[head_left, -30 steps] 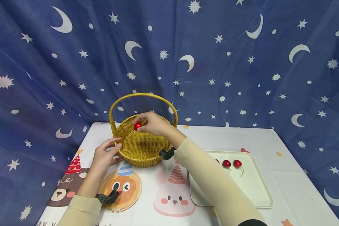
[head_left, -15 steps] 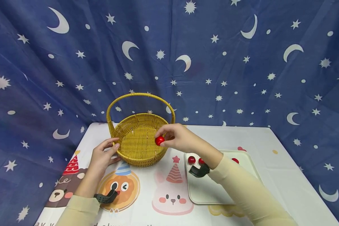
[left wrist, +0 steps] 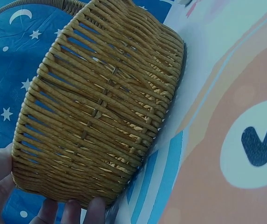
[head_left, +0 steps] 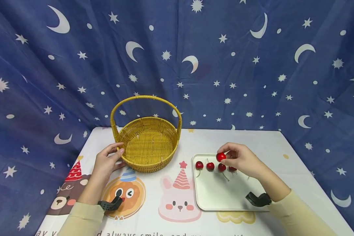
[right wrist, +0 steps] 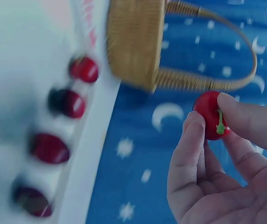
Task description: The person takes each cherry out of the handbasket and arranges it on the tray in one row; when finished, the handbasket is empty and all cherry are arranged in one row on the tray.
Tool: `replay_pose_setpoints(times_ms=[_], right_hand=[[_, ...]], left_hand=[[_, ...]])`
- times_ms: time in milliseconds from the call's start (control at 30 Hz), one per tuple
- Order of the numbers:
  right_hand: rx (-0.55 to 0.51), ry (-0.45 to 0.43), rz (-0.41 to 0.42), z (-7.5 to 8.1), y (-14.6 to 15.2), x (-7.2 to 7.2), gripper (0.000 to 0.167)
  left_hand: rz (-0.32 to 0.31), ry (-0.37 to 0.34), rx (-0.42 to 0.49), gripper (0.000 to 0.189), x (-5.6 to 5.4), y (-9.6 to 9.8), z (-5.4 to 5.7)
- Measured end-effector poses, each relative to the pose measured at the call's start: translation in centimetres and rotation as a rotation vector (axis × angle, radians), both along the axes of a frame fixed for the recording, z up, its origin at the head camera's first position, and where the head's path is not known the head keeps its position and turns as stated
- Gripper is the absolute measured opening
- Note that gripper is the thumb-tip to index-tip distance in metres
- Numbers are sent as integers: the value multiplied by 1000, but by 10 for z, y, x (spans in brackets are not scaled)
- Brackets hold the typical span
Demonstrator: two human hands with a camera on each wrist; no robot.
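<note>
A yellow wicker basket [head_left: 150, 168] with a tall arched handle stands at the back of the table. My left hand [head_left: 105, 163] grips its left rim, the thumb at the edge and the other fingers along the outer wall [left wrist: 91, 107]. Over the far side of a white tray [head_left: 215, 198], my right hand [head_left: 244, 160] pinches a red cherry [head_left: 221, 157] between thumb and fingers. The right wrist view shows a short green stem on the held cherry [right wrist: 208, 114]. Several dark red cherries [head_left: 210, 166] with stems lie in a row below it on the tray; the hand partly covers that row.
The white tablecloth [head_left: 180, 205] carries printed cartoon animals and lettering. Behind the table hangs a blue curtain [head_left: 153, 75] with moons and stars. A strip of tablecloth separates the basket from the tray. Black bands [head_left: 258, 199] sit on both wrists.
My right hand has carried the cherry from above the basket, out past its right rim, to over the tray. The left hand stays on the basket rim.
</note>
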State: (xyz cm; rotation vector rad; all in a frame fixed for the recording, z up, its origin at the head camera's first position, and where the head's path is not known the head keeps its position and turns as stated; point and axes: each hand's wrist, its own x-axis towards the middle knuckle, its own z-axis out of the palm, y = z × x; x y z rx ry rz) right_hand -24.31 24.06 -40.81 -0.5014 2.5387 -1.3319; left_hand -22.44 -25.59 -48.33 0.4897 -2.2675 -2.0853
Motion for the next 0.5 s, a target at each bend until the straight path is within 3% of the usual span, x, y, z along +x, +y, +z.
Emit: replay_pose_setpoints(times_ms=[200,333,500], right_hand=[[56,67,-138,-13,56,7,30],[184,98,-232,-26,87,10,36],[310,102,-271,-46,112,12,35]], left_hand=[[21,-8,-2,47,1,-1,1],[17,-8,-12,47,0,0,1],[20,-22,-10,47,-2,3,0]])
